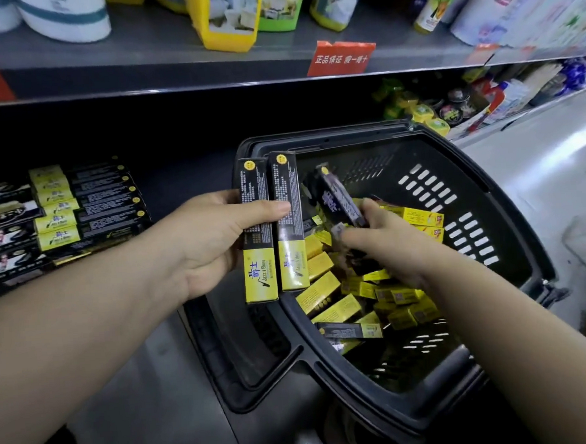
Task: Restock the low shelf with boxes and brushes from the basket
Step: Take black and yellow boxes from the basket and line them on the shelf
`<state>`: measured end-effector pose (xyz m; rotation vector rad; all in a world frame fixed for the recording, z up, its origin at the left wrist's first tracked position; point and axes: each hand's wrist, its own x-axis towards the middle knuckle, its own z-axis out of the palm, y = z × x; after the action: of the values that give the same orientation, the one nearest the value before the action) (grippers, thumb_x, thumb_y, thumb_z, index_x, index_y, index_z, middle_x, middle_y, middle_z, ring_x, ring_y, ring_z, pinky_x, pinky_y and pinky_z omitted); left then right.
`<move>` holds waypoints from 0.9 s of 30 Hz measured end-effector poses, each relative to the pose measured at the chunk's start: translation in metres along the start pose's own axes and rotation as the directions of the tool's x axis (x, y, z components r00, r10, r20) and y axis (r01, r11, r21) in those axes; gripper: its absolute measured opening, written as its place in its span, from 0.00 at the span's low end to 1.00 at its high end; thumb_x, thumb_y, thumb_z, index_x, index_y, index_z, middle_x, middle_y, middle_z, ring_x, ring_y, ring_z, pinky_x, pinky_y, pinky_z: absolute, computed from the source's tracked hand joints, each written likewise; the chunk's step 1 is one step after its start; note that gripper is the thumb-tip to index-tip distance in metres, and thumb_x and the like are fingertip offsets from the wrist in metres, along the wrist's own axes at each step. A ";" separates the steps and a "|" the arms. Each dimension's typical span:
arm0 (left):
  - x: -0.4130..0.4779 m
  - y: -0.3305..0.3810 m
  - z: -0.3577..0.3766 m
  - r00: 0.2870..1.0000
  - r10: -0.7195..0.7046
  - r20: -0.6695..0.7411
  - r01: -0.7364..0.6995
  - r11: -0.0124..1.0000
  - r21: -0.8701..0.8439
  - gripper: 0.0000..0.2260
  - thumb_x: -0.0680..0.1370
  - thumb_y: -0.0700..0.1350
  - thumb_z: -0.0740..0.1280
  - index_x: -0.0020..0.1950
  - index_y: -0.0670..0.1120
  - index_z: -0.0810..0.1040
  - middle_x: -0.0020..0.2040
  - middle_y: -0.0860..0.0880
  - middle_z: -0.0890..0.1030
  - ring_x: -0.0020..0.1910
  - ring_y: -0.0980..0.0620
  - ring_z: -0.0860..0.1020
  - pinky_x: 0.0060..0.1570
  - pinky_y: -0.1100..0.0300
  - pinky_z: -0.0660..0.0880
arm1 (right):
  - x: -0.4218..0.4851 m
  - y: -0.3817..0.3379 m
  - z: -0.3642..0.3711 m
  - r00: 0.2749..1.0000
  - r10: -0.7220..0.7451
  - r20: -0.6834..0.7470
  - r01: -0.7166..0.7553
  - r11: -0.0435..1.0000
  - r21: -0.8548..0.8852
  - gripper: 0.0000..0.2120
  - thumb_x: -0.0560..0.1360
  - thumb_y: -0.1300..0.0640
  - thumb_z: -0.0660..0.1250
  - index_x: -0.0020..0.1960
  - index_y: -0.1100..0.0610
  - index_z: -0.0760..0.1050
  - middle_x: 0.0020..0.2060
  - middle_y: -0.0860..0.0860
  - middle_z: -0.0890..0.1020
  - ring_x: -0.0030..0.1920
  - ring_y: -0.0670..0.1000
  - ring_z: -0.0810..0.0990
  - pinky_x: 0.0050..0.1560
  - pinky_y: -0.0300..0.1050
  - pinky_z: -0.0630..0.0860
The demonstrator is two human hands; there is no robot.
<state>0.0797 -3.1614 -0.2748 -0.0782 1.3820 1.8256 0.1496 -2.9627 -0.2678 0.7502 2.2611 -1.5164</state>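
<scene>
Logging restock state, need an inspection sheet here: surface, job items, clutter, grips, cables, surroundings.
surface: dark low shelf, black-and-yellow cartons stacked at its left.
job's things: black slotted plastic basket holding loose small yellow boxes.
clutter: nothing seen.
grips: left grip holds two long black-and-yellow boxes side by side; right grip pinches a third box above the basket.
cables: nothing seen.
surroundings: grey upper shelf with red paper tag; pale floor at right.

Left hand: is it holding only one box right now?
No, the left hand grips two long black-and-yellow boxes side by side, its thumb lying across both.
</scene>
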 end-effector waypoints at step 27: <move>-0.064 -0.010 -0.195 0.885 -0.040 -0.464 0.024 0.999 -0.041 0.25 0.71 0.39 0.72 0.66 0.41 0.68 0.60 0.40 0.78 0.59 0.41 0.76 0.60 0.40 0.71 | 0.068 -0.119 0.158 0.985 -0.117 0.127 0.081 0.962 0.260 0.08 0.75 0.57 0.68 0.46 0.54 0.68 0.37 0.51 0.81 0.31 0.49 0.82 0.32 0.41 0.80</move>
<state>0.0487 -3.3572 -0.3279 -0.5899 1.6604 1.8752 0.0203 -3.1271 -0.2756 0.5808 2.0524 -1.8696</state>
